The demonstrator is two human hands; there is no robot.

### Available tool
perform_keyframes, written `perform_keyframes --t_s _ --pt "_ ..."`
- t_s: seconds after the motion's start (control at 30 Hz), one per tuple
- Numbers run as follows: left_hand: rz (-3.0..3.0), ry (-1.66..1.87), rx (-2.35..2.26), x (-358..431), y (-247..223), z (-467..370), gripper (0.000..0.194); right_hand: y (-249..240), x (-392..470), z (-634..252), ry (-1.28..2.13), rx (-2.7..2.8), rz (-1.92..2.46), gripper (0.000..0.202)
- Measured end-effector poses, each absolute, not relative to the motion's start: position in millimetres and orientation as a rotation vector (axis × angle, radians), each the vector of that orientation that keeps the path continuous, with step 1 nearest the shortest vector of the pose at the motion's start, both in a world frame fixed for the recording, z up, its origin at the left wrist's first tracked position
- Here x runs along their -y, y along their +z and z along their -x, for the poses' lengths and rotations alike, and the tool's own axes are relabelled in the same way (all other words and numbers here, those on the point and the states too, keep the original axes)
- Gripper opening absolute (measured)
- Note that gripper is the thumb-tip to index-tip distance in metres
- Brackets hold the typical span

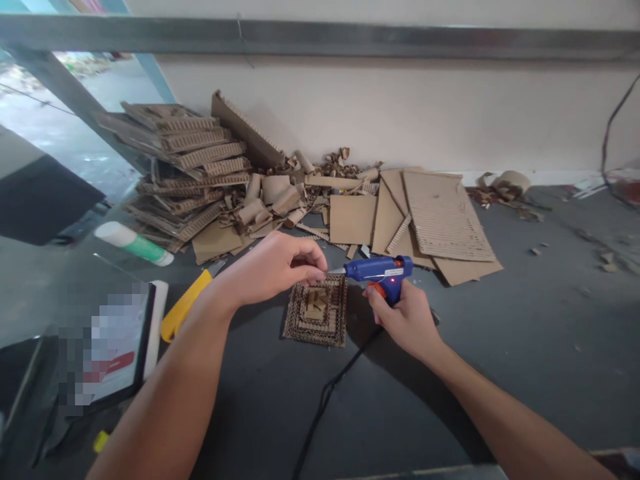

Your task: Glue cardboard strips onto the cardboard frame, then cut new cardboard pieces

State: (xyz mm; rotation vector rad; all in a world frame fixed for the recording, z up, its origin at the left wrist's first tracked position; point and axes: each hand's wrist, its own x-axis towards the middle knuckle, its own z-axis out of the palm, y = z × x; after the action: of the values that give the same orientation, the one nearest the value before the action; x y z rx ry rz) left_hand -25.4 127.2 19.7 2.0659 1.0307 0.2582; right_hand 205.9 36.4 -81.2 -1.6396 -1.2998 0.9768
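Note:
My right hand (404,316) is wrapped round the handle of a blue glue gun (377,269), whose orange trigger and small red light show. The gun's metal nozzle points left and meets the fingertips of my left hand (287,265). Those fingers are pinched together; whatever lies between them is too small to make out. Just below the fingertips, a square piece of layered corrugated cardboard (315,327) lies on the dark table, with nested square borders and small cardboard bits at its centre. A black cord runs from near the gun toward the front edge.
Stacked corrugated pieces (185,160) stand at the back left, beside rolled scraps (273,193). Flat cardboard sheets (445,217) lie back right. On the left are a glue stick (134,243), a yellow cutter (185,305) and a tablet (117,347). A wall rises behind.

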Motion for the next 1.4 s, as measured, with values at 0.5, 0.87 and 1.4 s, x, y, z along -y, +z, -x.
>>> perform_keyframes --t_s 0.5,0.87,1.4 --pt "-2.101 0.264 -1.053 -129.7 19.0 28.5 0.011 -83.4 -35.0 -207.4 0.966 1.322 1.608 0.025" --pt "-2.114 0.261 -1.047 -130.0 20.3 30.1 0.011 -83.9 -36.3 -208.0 0.914 1.374 1.636 0.023" --pt "-2.199 0.333 -1.062 -127.7 25.2 34.8 0.015 -83.7 -38.8 -208.6 0.825 1.33 1.803 0.039"
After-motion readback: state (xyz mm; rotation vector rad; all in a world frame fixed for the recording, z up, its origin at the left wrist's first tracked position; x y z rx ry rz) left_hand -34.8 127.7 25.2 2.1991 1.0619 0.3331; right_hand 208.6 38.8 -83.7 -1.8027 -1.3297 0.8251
